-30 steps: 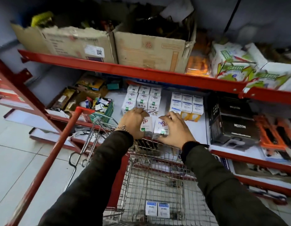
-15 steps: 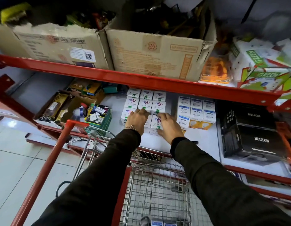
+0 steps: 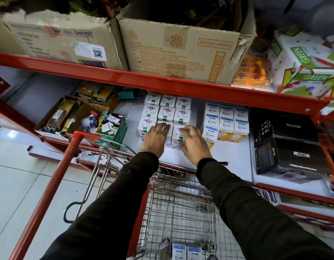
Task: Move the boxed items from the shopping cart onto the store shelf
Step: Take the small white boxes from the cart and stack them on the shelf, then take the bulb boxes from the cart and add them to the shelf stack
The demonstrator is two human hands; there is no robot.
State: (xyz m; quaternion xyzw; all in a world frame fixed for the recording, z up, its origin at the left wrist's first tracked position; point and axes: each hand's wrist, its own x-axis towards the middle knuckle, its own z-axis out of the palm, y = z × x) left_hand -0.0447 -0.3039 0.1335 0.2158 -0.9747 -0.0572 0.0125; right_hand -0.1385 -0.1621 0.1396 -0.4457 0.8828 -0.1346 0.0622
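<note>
White cartons (image 3: 167,111) with purple lettering sit in a tight block on the pale shelf board (image 3: 235,156) at the middle of the frame, under the red shelf rail (image 3: 162,81). Your left hand (image 3: 155,139) lies flat over the front middle carton (image 3: 169,128), fingers spread and pressing on its top rather than clenched around it. Your right hand (image 3: 193,142) rests the same way on the carton just beside it (image 3: 178,136), fingertips touching the top edge, palm loose; neither hand has a closed grasp. To the right of the block stands a second group of white and blue cartons (image 3: 226,121), close to it but apart, and further right are black boxes (image 3: 293,156). Brown cardboard crates (image 3: 181,47) fill the rack above. At the bottom centre of the frame, two more small white and blue cartons (image 3: 186,251) stand side by side on the floor of the wire shopping cart (image 3: 181,207), whose red handle frame (image 3: 55,181) runs up the lower left.
</note>
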